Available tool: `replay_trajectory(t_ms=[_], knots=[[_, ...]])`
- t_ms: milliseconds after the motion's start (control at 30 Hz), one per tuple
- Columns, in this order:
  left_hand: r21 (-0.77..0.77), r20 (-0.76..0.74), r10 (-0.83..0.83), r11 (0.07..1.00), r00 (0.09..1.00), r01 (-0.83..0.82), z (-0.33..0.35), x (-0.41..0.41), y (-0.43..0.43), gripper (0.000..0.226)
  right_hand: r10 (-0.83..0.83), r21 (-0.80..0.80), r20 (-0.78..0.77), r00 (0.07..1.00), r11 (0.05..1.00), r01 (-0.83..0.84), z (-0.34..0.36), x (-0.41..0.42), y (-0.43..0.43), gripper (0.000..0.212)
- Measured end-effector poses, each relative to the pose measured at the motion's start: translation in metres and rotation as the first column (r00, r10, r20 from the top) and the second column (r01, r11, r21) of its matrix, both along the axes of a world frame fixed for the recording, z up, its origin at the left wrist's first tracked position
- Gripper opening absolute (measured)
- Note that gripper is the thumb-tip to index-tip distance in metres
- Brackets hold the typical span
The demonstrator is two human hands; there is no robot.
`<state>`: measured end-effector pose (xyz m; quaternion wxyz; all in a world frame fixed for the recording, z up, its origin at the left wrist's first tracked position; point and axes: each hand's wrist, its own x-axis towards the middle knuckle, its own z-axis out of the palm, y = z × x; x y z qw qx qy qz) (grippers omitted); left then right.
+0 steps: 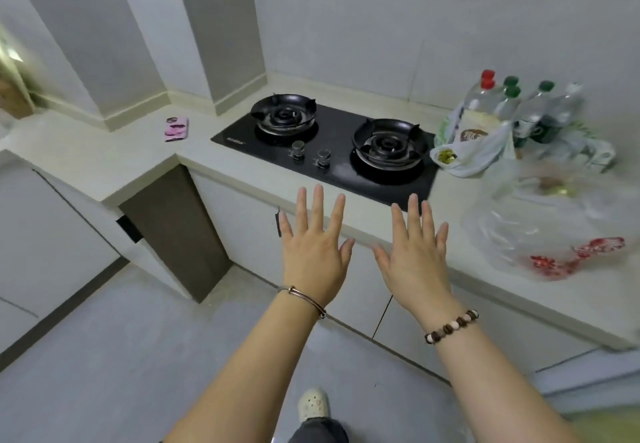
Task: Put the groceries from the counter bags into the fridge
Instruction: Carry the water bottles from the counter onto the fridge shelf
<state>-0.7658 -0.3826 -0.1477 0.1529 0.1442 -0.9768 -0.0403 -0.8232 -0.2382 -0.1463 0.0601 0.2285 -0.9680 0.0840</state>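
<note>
My left hand point(313, 245) and my right hand point(414, 252) are held out side by side in front of the counter, palms down, fingers spread, holding nothing. On the counter to the right lie the grocery bags. A clear plastic bag point(540, 224) with red print sits nearest the front edge. Behind it a white bag point(485, 153) holds packaged food and something yellow-green. Several clear bottles point(530, 110) with red and green caps stand in a bag against the wall. The fridge is not in view.
A black two-burner gas hob point(332, 144) is set into the pale counter point(138, 165) straight ahead. A pink phone point(176, 128) lies on the counter to the left. White cabinet doors run below, grey floor under my feet.
</note>
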Motion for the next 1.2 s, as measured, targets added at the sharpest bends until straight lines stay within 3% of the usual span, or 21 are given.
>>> replay_trajectory(t_ms=[367, 733, 1200], knots=[[-0.010, -0.137, -0.224, 0.974, 0.965, 0.225, 0.008, -0.158, -0.031, 0.069, -0.214, -0.030, -0.096, 0.972, 0.977, 0.212, 0.021, -0.117, -0.026, 0.068], [0.015, -0.138, -0.402, 0.913, 0.905, 0.407, 0.001, -0.242, 0.012, 0.068, -0.418, -0.021, -0.174, 0.891, 0.907, 0.421, 0.016, -0.170, 0.030, 0.065], [-0.011, -0.083, -0.451, 0.892, 0.888, 0.452, 0.016, -0.362, 0.085, 0.064, -0.428, -0.094, -0.171, 0.887, 0.904, 0.418, 0.021, -0.293, 0.105, 0.067]])
